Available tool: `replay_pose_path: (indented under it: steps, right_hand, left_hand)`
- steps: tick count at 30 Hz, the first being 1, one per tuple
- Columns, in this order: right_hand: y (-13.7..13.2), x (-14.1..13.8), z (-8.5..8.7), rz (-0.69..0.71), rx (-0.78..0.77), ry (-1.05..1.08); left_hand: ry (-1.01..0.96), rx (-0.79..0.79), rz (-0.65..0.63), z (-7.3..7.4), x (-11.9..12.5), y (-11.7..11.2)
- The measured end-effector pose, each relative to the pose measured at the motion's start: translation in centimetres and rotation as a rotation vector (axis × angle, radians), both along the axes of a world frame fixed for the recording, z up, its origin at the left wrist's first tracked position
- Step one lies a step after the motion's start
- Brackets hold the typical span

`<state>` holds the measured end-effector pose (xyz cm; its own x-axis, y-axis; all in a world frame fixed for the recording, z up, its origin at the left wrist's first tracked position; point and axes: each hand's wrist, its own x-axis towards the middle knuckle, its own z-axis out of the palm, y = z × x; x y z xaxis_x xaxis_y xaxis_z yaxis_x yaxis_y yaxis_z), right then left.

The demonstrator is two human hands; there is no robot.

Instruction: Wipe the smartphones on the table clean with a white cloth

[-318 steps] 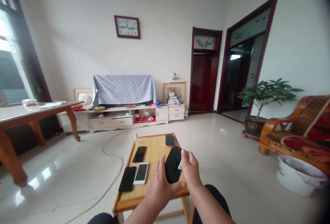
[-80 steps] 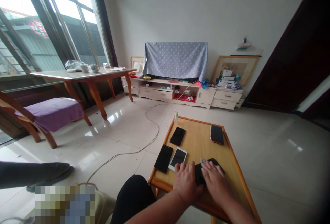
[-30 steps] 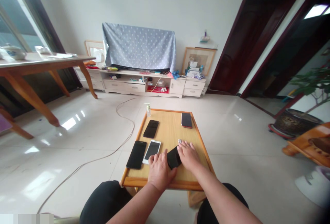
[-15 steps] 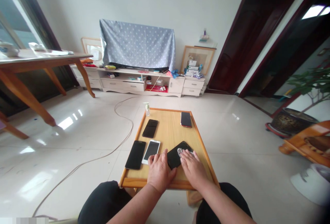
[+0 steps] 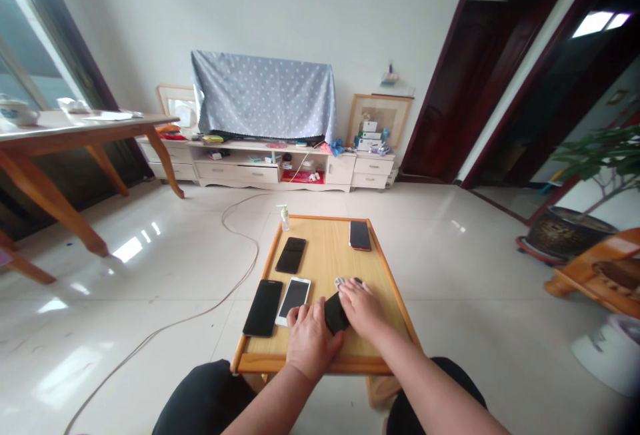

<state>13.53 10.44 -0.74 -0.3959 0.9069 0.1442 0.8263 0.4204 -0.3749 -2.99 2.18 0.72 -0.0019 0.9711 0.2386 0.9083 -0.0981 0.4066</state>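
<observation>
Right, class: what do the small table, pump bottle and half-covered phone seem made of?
Small table: wood or veneer, satiny; faint grain shows. Pump bottle: probably glossy plastic; its body looks see-through. Half-covered phone: smooth black face, perhaps glass; casing unclear.

At the frame's lower centre, the counter (image 5: 327,258) bears one phone (image 5: 336,315) beneath the hands (image 5: 311,340), three phones (image 5: 263,308) to its left, a bottle (image 5: 285,219) beyond them, another phone (image 5: 359,235) upper right.

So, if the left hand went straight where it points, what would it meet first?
The left hand would probably meet the white phone, close by its outer fingers; depth and contact are unclear.
</observation>
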Motion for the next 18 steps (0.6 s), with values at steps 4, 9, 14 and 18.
replay_pose_path:
  steps: [4,9,14,18]
  right_hand:
    - [1.8,2.8,-1.7,-0.216,0.051,-0.015]
    - [-1.6,3.0,-4.0,-0.279,0.129,-0.016]
    - [-4.4,3.6,-3.1,-0.281,0.074,0.099]
    - [-4.9,5.5,-2.7,-0.299,0.000,0.290]
  left_hand:
    - [0.004,-0.007,0.004,0.2,0.0,-0.1]
    - [0.016,-0.003,0.002,0.0,-0.1,0.0]
    - [0.032,0.022,-0.012,0.0,-0.1,-0.1]
    - [0.039,0.030,-0.010,0.1,-0.1,-0.3]
